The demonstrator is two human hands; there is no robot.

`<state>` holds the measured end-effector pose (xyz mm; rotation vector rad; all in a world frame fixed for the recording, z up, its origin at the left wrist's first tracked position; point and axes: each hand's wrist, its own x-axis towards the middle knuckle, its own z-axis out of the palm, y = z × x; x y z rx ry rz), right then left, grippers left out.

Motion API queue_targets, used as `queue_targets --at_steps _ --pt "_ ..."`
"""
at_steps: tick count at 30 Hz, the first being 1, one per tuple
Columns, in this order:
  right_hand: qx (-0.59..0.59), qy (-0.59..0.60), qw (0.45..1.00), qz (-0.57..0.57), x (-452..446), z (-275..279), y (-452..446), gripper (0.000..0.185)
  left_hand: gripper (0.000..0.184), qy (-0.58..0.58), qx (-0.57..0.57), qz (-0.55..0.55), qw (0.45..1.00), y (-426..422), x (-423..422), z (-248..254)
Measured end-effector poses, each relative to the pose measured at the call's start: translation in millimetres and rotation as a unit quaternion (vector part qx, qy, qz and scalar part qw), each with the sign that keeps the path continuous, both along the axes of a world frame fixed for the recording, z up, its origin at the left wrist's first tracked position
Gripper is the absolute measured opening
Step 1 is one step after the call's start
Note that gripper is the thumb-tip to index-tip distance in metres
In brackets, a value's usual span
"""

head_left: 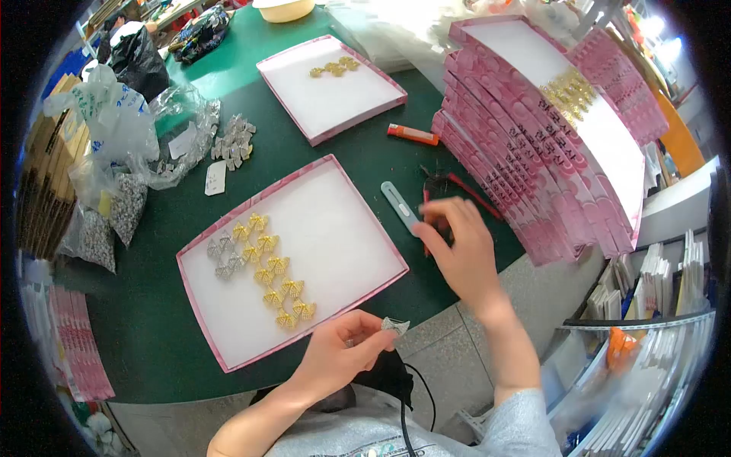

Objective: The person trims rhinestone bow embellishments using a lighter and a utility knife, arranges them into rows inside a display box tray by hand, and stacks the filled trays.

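Note:
My left hand [343, 346] pinches a small silver fan-shaped ornament [395, 326] between thumb and fingertips, just off the front edge of the near box. My right hand [458, 247] hovers at the table's right side with curved fingers, a gap showing between thumb and index finger. Beside its fingertips lie a pale blue utility knife [397, 204] and a red-handled tool [474, 195], partly covered by the hand. White padding fills the pink-rimmed near box [339, 228]. On its left half sit several gold fan-shaped ornaments [272, 270] and a small cluster of silver ones [225, 255].
Pink boxes [518, 145] are stacked at the right, with gold ornaments on the top one. A second padded box [327, 91] lies farther back. Loose silver pieces [234, 141], a white tag [215, 178], plastic bags [114, 129] and an orange lighter [412, 135] lie around.

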<state>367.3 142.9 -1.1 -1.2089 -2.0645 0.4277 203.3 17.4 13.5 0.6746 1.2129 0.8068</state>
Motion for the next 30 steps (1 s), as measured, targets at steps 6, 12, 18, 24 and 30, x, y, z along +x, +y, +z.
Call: queue_targets --at_steps 6,12,18,24,30 --pt "0.187 -0.227 0.956 -0.004 -21 -31 37 0.014 0.020 0.101 0.022 -0.074 0.992 6 5 -13" --pt "-0.022 -0.006 1.000 -0.003 -1 -6 12 0.011 0.021 0.177 0.041 -0.129 0.975 12 9 -11" --pt "-0.223 0.156 0.962 0.036 52 -10 -70 0.023 0.020 0.267 0.116 -0.228 0.929 26 8 -4" --pt "-0.005 0.046 0.998 0.046 67 -52 -111 0.030 0.019 0.297 0.095 -0.289 0.905 41 15 3" --pt "0.092 0.030 0.993 0.072 60 -76 -119 0.034 0.024 0.308 0.062 -0.342 0.886 48 17 1"
